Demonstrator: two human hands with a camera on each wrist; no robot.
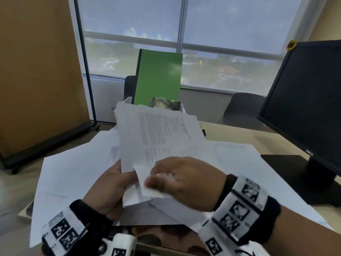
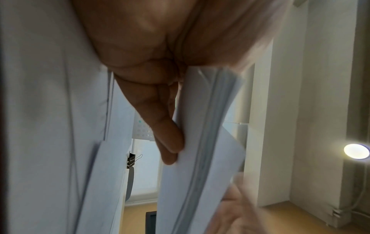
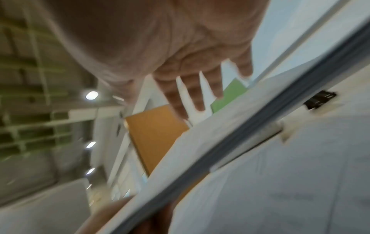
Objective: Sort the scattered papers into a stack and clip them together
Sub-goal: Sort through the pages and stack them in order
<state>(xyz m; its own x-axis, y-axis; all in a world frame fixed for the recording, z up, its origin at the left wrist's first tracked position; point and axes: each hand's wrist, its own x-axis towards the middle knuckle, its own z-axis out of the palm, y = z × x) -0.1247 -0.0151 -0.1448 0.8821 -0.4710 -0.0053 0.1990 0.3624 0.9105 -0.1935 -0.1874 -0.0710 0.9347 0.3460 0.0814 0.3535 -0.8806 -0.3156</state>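
- Gripping a sheaf of papers by its near corner, the left hand had its fingers curled along one face of the sheets, as the left wrist view showed.
- The sheaf stood tilted up above the bench, its sheets fanned unevenly, the top one printed with text.
- The right hand lay on the front of the same sheaf near the bottom edge; its fingertips were blurred, so I could not tell whether it was pinching a sheet or only pressing on it.
- More loose sheets lay spread flat across the bench under and around both hands.
- A black binder clip sat on the bench past the sheets, apart from both hands.
- Beyond the sheaf a green folder stood upright in a white tray.
- A dark monitor stood on the right of the bench.
- Behind everything was a wide window, with an orange partition to the left.
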